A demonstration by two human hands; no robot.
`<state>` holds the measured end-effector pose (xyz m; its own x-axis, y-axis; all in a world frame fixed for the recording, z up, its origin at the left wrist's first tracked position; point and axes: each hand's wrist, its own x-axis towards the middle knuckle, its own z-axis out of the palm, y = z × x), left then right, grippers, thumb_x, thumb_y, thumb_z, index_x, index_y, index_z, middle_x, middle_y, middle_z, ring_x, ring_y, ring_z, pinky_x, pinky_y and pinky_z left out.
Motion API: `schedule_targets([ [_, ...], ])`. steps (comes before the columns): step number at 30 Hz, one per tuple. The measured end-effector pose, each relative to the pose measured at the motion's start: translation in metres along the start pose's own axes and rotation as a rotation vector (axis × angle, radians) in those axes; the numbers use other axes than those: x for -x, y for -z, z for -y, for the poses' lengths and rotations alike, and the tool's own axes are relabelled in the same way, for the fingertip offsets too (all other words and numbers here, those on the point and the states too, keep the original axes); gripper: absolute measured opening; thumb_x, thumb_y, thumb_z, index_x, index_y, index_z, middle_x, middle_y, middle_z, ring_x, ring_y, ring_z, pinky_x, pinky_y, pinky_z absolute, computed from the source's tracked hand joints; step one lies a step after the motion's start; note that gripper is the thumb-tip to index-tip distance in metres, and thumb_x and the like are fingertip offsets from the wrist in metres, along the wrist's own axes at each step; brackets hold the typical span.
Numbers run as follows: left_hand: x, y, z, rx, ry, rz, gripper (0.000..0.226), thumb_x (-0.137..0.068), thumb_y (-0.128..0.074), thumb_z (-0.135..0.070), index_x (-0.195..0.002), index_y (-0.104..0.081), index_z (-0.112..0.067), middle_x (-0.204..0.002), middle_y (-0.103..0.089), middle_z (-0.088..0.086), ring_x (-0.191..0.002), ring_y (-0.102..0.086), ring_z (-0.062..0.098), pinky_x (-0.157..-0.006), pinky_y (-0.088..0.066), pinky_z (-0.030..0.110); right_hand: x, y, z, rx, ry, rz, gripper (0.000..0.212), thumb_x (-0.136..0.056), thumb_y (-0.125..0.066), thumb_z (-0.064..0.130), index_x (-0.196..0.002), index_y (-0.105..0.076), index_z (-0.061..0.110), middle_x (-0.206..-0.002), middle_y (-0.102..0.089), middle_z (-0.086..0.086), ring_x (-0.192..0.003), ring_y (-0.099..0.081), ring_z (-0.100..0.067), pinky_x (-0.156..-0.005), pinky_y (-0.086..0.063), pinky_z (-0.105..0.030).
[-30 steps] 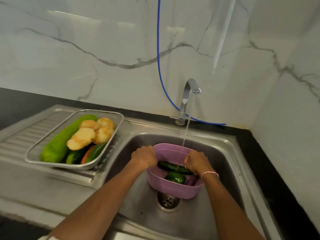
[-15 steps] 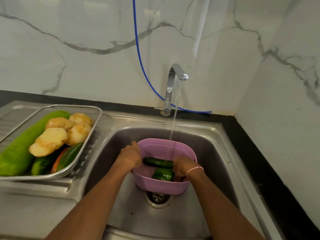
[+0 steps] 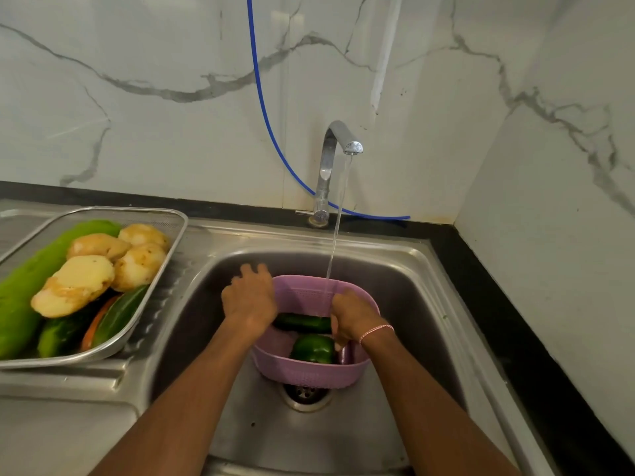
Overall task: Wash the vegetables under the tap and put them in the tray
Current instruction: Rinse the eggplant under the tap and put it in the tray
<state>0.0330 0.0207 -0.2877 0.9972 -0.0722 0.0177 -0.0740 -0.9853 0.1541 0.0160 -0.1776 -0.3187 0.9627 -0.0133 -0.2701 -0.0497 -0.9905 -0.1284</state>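
A pink perforated basket [image 3: 311, 374] sits in the steel sink [image 3: 405, 269] over the drain. Inside it lie a dark cucumber [image 3: 302, 322] and a green bell pepper [image 3: 314, 349]. The tap [image 3: 338, 139] runs a thin stream into the basket. My left hand [image 3: 249, 298] rests over the basket's left rim, fingers spread. My right hand [image 3: 350, 316] is closed around the cucumber's right end. On the drainboard at the left stands a metal mesh tray [image 3: 171, 242] with a long green gourd [image 3: 24, 290], potatoes [image 3: 77, 285], cucumbers and a carrot.
A blue hose [image 3: 264, 111] hangs down the marble wall and runs behind the tap. A black counter strip [image 3: 508, 331] borders the sink on the right, against a marble side wall. The drain [image 3: 304, 395] shows below the basket.
My left hand has lifted from gripping the basket rim, and its fingers have spread. The view has shifted a little; the basket and vegetables stay in place.
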Motion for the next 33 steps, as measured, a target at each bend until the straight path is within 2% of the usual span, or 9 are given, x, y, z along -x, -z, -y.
schedule_targets([
  [4,-0.009,-0.007,-0.005,0.201,-0.217,-0.204,0.056,-0.086,-0.074,-0.020,-0.138,-0.056,-0.020,-0.148,-0.044,0.010,-0.135,-0.042,0.030,-0.110,-0.041,0.043,0.003,0.028,-0.006,-0.146,-0.007,-0.208,0.032,-0.070,-0.094,0.010,-0.095,-0.076,0.020,-0.103,-0.075,-0.007,-0.099,-0.073,-0.030,-0.090,-0.062,-0.042],
  [8,-0.011,-0.010,-0.022,0.418,-0.406,-0.121,0.041,-0.098,-0.063,-0.037,-0.138,-0.059,-0.027,-0.141,-0.056,0.001,-0.131,-0.050,0.023,-0.111,-0.043,0.042,0.005,0.040,-0.008,-0.756,0.000,-0.459,0.036,-0.073,-0.096,0.018,-0.099,-0.072,0.023,-0.092,-0.073,0.007,-0.086,-0.070,-0.008,-0.073,-0.055,-0.017],
  [10,-0.010,-0.012,-0.028,0.511,-0.469,-0.009,0.041,-0.102,-0.058,-0.042,-0.139,-0.056,-0.025,-0.136,-0.062,0.000,-0.124,-0.058,0.021,-0.105,-0.047,0.039,0.007,0.041,0.000,-1.038,0.047,-0.462,0.032,-0.077,-0.093,0.017,-0.103,-0.074,0.018,-0.096,-0.075,0.003,-0.091,-0.072,-0.010,-0.076,-0.058,-0.019],
  [13,-0.011,-0.014,-0.028,0.587,-0.466,0.055,0.035,-0.105,-0.057,-0.027,-0.138,-0.054,-0.018,-0.131,-0.067,0.007,-0.118,-0.063,0.026,-0.099,-0.050,0.039,0.007,0.037,0.009,-1.383,0.058,-0.350,0.024,-0.090,-0.082,0.010,-0.113,-0.073,0.011,-0.110,-0.077,-0.011,-0.105,-0.076,-0.025,-0.084,-0.064,-0.030],
  [19,-0.012,-0.009,-0.027,0.630,-0.440,0.090,0.051,-0.105,-0.054,-0.025,-0.152,-0.036,-0.018,-0.128,-0.068,0.010,-0.112,-0.067,0.027,-0.096,-0.053,0.040,0.003,0.033,0.009,-1.752,0.096,-0.173,0.049,-0.083,-0.082,-0.007,-0.127,-0.068,0.009,-0.116,-0.078,-0.016,-0.107,-0.076,-0.029,-0.081,-0.063,-0.031],
  [22,-0.010,-0.012,-0.032,0.673,-0.485,0.086,0.054,-0.103,-0.057,-0.020,-0.152,-0.036,-0.020,-0.116,-0.070,0.005,-0.098,-0.069,0.018,-0.089,-0.058,0.043,0.001,0.034,0.015,-1.806,0.064,-0.189,0.041,-0.086,-0.081,-0.001,-0.124,-0.070,0.005,-0.107,-0.079,-0.013,-0.092,-0.077,-0.020,-0.075,-0.060,-0.026],
  [25,-0.011,-0.010,-0.034,0.741,-0.425,0.065,0.045,-0.102,-0.061,-0.029,-0.144,-0.045,-0.022,-0.108,-0.071,-0.002,-0.088,-0.070,0.013,-0.080,-0.059,0.033,-0.003,0.030,0.019,-1.757,0.046,-0.213,0.026,-0.090,-0.081,0.012,-0.114,-0.075,0.004,-0.093,-0.078,-0.010,-0.075,-0.070,-0.011,-0.069,-0.056,-0.022],
  [29,-0.010,-0.007,-0.031,0.772,-0.340,0.062,0.044,-0.099,-0.060,-0.052,-0.134,-0.051,-0.027,-0.111,-0.073,-0.006,-0.095,-0.070,0.010,-0.085,-0.057,0.032,-0.009,0.023,0.029,-1.608,0.022,-0.244,0.041,-0.094,-0.076,0.042,-0.107,-0.077,0.002,-0.100,-0.079,-0.017,-0.096,-0.076,-0.025,-0.089,-0.060,-0.035],
  [33,-0.007,-0.005,-0.032,0.861,-0.281,0.131,0.037,-0.103,-0.046,-0.057,-0.125,-0.048,-0.028,-0.103,-0.072,-0.009,-0.084,-0.066,0.001,-0.075,-0.051,0.024,-0.009,0.024,0.033,-1.643,0.009,-0.170,0.052,-0.104,-0.058,0.053,-0.118,-0.072,0.004,-0.110,-0.078,-0.020,-0.104,-0.075,-0.029,-0.086,-0.058,-0.039],
])
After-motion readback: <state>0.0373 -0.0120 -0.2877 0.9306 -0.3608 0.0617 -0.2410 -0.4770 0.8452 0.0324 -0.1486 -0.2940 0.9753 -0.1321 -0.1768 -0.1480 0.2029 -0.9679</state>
